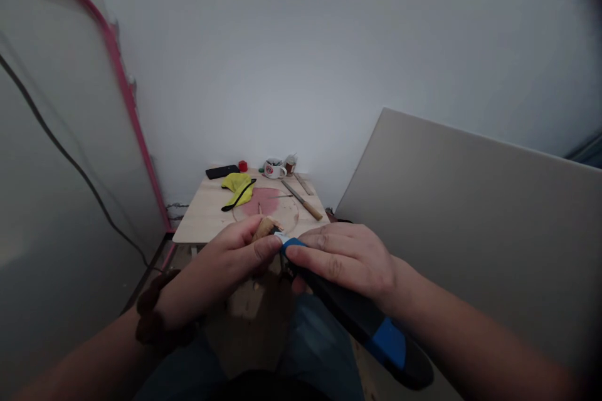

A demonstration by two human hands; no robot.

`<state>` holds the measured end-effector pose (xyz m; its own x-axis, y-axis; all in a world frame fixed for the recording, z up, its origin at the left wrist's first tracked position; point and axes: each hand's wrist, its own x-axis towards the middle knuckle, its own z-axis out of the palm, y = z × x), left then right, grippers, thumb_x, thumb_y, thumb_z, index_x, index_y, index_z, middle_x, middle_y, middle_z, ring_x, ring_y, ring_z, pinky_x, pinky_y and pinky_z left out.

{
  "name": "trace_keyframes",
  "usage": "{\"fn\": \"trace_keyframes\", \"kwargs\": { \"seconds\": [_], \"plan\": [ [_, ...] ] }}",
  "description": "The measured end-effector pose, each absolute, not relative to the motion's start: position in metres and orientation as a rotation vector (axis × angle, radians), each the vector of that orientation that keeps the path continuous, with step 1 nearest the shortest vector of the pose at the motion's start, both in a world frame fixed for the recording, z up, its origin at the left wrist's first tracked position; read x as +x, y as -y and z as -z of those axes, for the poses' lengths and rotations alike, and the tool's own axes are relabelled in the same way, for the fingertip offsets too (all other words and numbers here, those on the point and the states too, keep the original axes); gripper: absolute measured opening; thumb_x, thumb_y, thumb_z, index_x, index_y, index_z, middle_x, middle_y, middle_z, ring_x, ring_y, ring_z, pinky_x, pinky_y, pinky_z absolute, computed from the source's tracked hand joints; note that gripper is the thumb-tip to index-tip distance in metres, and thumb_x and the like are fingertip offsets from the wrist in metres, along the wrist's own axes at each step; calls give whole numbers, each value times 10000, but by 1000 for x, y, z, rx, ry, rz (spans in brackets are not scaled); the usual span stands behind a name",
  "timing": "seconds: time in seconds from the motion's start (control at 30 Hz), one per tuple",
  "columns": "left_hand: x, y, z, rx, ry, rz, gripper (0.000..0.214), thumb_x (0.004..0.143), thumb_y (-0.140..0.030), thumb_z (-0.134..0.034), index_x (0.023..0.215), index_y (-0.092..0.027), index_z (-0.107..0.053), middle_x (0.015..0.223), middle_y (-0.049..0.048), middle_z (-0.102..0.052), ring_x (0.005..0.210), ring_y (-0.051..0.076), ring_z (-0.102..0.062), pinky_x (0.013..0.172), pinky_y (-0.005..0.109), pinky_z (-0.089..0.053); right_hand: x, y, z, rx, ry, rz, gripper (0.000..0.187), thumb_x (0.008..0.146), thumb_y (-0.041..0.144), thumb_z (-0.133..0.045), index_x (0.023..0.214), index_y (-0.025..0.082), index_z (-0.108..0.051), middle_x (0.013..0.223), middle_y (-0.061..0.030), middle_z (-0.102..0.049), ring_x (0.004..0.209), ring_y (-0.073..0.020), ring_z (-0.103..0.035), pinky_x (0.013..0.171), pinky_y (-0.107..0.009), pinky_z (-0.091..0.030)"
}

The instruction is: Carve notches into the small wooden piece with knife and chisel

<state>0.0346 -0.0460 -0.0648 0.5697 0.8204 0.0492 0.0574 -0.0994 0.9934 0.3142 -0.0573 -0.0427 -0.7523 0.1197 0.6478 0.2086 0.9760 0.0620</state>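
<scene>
My left hand (235,257) is closed in a pinch on a small tan piece of wood (264,227), held above my lap. My right hand (345,260) is wrapped round a black and blue power tool (362,319), its front end touching the wood piece. The tool's tip is hidden between my fingers. A dark band sits on my left wrist (150,319). Both hands meet just in front of a small wooden table (202,216).
The table carries a yellow cloth (237,185), a black phone (222,171), a mug (273,169), a wooden-handled file (303,202), a round pink-stained clear plate (268,203) and a small jar (290,164). A large grey board (470,213) leans at right. A pink-edged panel (70,138) stands left.
</scene>
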Motion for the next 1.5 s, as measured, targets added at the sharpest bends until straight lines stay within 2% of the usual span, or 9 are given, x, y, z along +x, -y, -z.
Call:
{"fn": "trace_keyframes", "kwargs": {
  "seconds": [0.17, 0.37, 0.53, 0.7, 0.87, 1.07, 1.27, 1.5],
  "plan": [
    [40, 48, 69, 1452, -770, -845, 498, 1030, -691, -803, 941, -232, -633, 830, -20, -638, 734, 158, -563, 667, 271, -461, 311, 60, 40, -250, 2438, 157, 766, 1084, 153, -814, 1778, 124, -491, 1222, -149, -898, 1155, -249, -886, 1041, -413, -745],
    [45, 52, 74, 1303, -735, -844, 506, 995, -684, -853, 930, -239, -620, 818, 12, -723, 727, 186, -673, 622, 272, -501, 310, 62, 36, -251, 2432, 205, 758, 1111, 184, -788, 1795, 145, -465, 1195, -136, -903, 1134, -239, -889, 1014, -396, -751],
    [49, 56, 77, 1219, -745, -888, 544, 957, -663, -902, 870, -239, -573, 751, -15, -672, 674, 164, -641, 593, 249, -473, 310, 64, 34, -255, 2450, 206, 787, 1100, 162, -797, 1804, 129, -448, 1234, -145, -897, 1176, -244, -879, 1066, -396, -735],
    [50, 56, 76, 1191, -748, -918, 473, 952, -591, -916, 892, -227, -620, 780, -16, -671, 679, 150, -602, 617, 247, -481, 311, 66, 32, -268, 2461, 219, 756, 1091, 142, -799, 1775, 93, -482, 1233, -154, -894, 1143, -248, -880, 1035, -402, -741],
    [50, 56, 77, 1244, -761, -956, 461, 965, -574, -915, 842, -224, -641, 727, -38, -620, 642, 134, -538, 589, 232, -449, 311, 70, 29, -307, 2493, 229, 750, 1126, 168, -741, 1808, 139, -431, 1173, -130, -901, 1100, -246, -882, 981, -405, -753],
    [50, 55, 87, 1151, -729, -895, 398, 966, -576, -921, 926, -235, -721, 806, 1, -704, 720, 181, -627, 640, 266, -502, 311, 72, 24, -296, 2510, 230, 746, 1091, 144, -774, 1771, 85, -475, 1160, -152, -902, 1063, -270, -895, 950, -420, -767],
    [51, 52, 92, 1093, -727, -842, 450, 945, -573, -937, 907, -228, -650, 765, -30, -596, 648, 138, -511, 582, 242, -419, 314, 71, 32, -348, 2500, 206, 776, 1086, 190, -807, 1791, 174, -482, 1143, -105, -907, 1039, -246, -896, 949, -384, -758],
    [50, 55, 86, 952, -572, -752, 525, 969, -528, -932, 862, -238, -507, 722, -78, -446, 592, 88, -314, 531, 198, -271, 318, 64, 54, -339, 2462, 175, 780, 1076, 212, -830, 1778, 167, -494, 1130, -97, -892, 1019, -219, -890, 942, -348, -743]
  ]
}}
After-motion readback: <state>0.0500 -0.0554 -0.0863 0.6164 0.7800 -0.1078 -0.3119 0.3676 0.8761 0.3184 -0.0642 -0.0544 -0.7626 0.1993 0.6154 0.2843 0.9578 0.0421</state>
